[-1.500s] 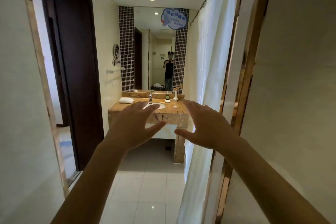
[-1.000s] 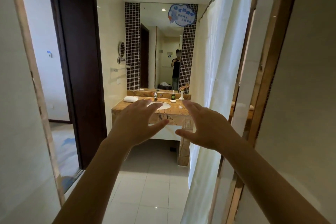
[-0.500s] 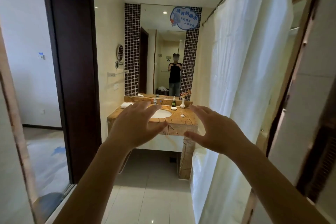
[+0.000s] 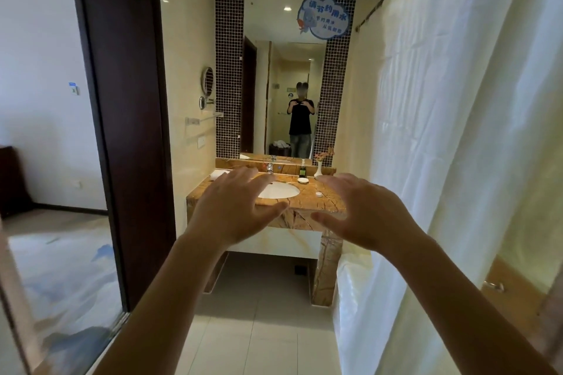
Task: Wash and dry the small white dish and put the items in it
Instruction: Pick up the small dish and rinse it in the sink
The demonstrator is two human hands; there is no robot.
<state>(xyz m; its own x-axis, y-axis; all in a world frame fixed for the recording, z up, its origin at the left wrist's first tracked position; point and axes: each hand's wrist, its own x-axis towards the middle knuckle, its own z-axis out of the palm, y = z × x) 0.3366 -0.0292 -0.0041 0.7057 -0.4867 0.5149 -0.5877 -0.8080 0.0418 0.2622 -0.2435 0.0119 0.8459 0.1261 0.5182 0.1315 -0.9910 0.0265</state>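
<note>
My left hand [image 4: 231, 210] and my right hand [image 4: 365, 213] are stretched out in front of me at chest height, fingers spread, holding nothing. Far ahead stands a brown marble vanity [image 4: 320, 205] with an oval white sink [image 4: 278, 191] and a chrome tap [image 4: 270, 167]. A small white dish [image 4: 303, 180] lies on the counter behind the sink's right side. A smaller white round item [image 4: 318, 194] lies nearer the counter's right front. Both hands are well short of the counter.
A dark green bottle [image 4: 302, 170], a white vase with flowers [image 4: 318, 166] and a folded white towel [image 4: 218, 173] stand on the counter. A mirror [image 4: 283, 70] hangs above. A white shower curtain [image 4: 441, 161] runs along the right. A dark door frame [image 4: 122, 131] is on the left.
I have moved forward through the doorway into the bathroom; the vanity is closer and larger. Both hands stay raised and spread in the same pose.
</note>
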